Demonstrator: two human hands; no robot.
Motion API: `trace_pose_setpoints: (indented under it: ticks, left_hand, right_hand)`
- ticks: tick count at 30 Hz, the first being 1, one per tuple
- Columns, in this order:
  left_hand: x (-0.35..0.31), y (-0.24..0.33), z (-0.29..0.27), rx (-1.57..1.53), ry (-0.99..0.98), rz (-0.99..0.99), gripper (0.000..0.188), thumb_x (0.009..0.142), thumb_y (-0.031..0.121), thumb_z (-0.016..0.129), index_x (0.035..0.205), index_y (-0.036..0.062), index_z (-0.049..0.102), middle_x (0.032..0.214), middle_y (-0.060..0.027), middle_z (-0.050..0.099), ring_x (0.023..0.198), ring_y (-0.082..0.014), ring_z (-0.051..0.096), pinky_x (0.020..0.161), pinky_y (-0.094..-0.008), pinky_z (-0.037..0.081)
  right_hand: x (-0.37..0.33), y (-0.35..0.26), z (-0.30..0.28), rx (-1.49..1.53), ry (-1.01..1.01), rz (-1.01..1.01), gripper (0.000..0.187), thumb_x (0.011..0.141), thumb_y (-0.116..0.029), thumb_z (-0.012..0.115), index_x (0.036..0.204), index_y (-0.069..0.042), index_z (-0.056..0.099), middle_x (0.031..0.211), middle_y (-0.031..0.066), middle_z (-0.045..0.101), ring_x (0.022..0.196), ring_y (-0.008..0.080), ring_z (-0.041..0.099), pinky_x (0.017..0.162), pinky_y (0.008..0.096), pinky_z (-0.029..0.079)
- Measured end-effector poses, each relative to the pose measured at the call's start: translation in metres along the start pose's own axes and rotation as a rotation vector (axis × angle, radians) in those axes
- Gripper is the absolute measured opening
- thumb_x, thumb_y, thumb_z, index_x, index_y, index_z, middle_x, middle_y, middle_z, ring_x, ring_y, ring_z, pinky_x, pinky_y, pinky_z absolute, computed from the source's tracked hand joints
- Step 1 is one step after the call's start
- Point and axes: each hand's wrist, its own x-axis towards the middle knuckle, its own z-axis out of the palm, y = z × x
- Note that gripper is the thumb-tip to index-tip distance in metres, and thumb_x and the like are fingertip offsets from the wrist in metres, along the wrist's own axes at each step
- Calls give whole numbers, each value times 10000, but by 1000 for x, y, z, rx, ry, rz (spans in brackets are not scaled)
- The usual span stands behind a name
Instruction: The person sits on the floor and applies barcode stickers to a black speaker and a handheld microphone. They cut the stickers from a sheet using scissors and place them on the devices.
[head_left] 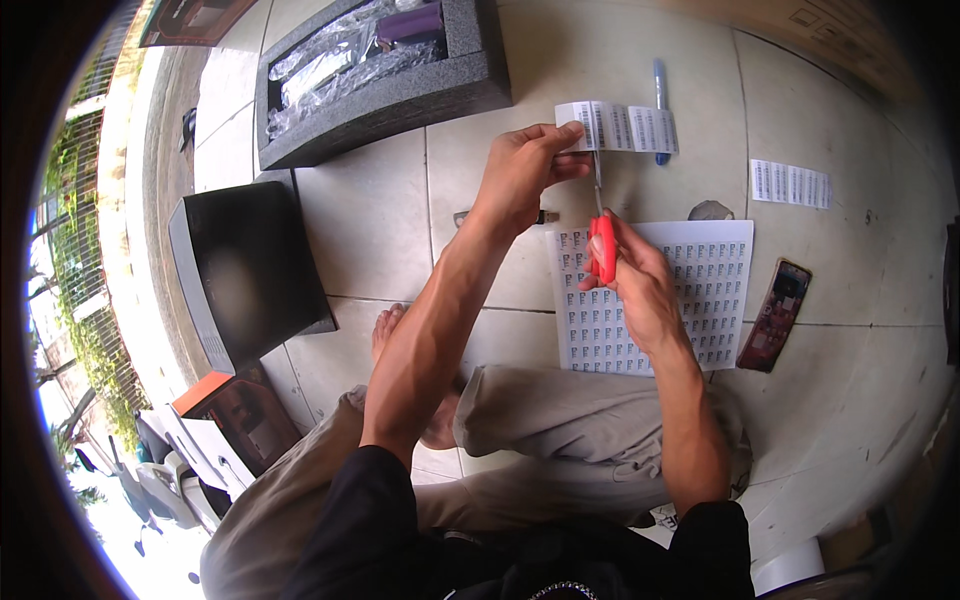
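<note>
Between thumb and fingers, my left hand [525, 180] pinches the left end of a white strip of barcode labels [640, 127]. My right hand [640, 280] is closed round the red handles of a pair of scissors [604, 240]. Their blades point away from me and lie across the strip, just right of my left thumb. Whether the blades are parted cannot be made out. Below the scissors, a white sheet of small printed labels [710, 290] lies on the floor, partly hidden by my right hand and wrist.
A blue pen [660, 90] lies behind the strip. To the right are another barcode strip [790, 184] and a phone [775, 315]. A grey foam tray [390, 110] with plastic-wrapped items stands far left, a black box [250, 270] nearer. A small dark object [545, 216] lies beside my left wrist.
</note>
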Motion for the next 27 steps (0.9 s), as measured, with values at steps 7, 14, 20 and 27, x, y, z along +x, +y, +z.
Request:
trace_pose_setpoints:
  ticks: [7, 14, 20, 27]
  left_hand:
    - [-1, 1, 3, 3, 6, 2, 266, 956, 194, 692, 1037, -60, 688, 959, -126, 716, 783, -160, 695, 818, -284, 588]
    - [1, -2, 3, -6, 7, 0, 259, 954, 189, 695, 1030, -59, 690, 958, -128, 722, 776, -158, 694, 810, -280, 585]
    - [1, -2, 3, -11, 7, -7, 254, 955, 186, 693, 1025, -58, 694, 959, -123, 720, 783, -155, 690, 811, -278, 581]
    - [0, -3, 3, -3, 13, -15, 260, 954, 185, 693, 1038, -61, 694, 965, -117, 716, 792, -152, 683, 812, -276, 575]
  right_hand:
    - [1, -2, 1, -25, 17, -1, 486, 994, -234, 636, 1406, -1, 527, 1036, 35, 606, 852, 115, 583, 720, 301, 551]
    - [3, 1, 0, -27, 22, -14, 519, 997, -230, 630, 1450, -9, 507, 1002, 26, 625, 840, 100, 590, 683, 277, 560]
    - [3, 0, 1, -50, 33, 1, 510, 998, -233, 628, 1445, -15, 517, 1007, 27, 637, 833, 100, 591, 672, 270, 554]
    - [1, -2, 4, -50, 65, 3, 502, 999, -230, 625, 1440, -15, 522, 1004, 23, 645, 817, 98, 592, 654, 266, 548]
